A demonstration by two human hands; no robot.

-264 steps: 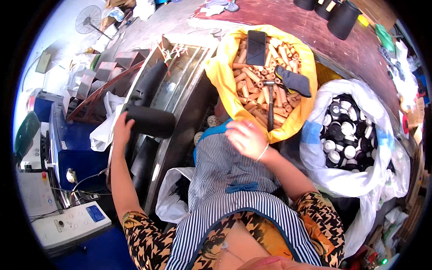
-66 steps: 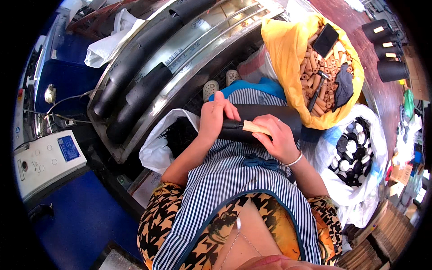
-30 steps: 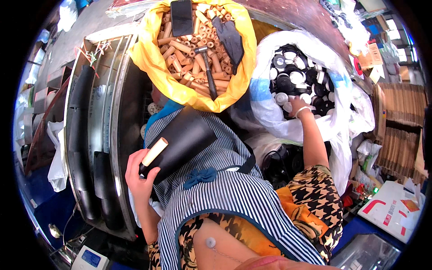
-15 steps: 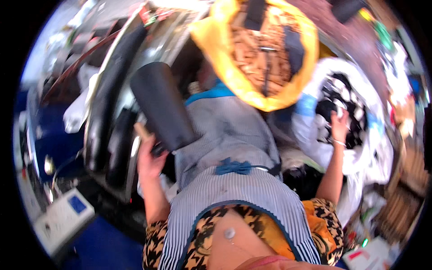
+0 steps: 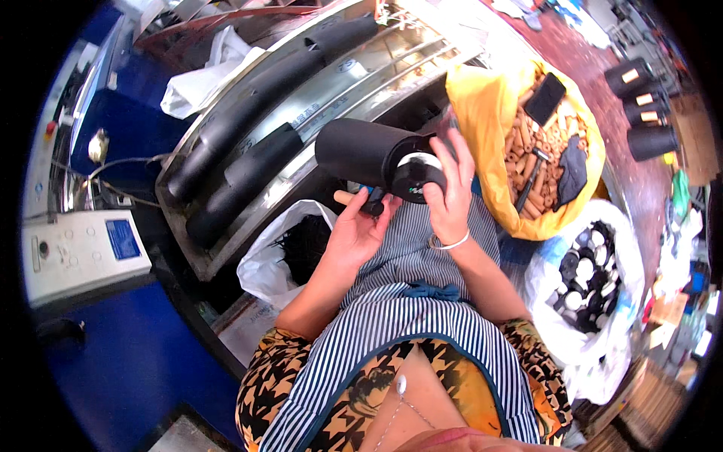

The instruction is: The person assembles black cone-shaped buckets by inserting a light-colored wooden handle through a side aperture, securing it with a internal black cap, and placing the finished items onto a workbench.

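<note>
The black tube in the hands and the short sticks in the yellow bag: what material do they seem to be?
The black tube looks like matte foam or rubber: dull surface, no shine. The short sticks look like wood or cardboard: tan, with round cut ends. The yellow bag seems thin plastic, glossy and creased.

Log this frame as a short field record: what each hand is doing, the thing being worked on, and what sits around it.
Left hand: under the tube's near end, fingers around a small dark piece
Right hand: fingers on a round cap at the tube's end
Worked thing: black tube, held over the lap
Right side: yellow bag of short cardboard cores; white bag of caps
Left side: metal rack with black tubes
</note>
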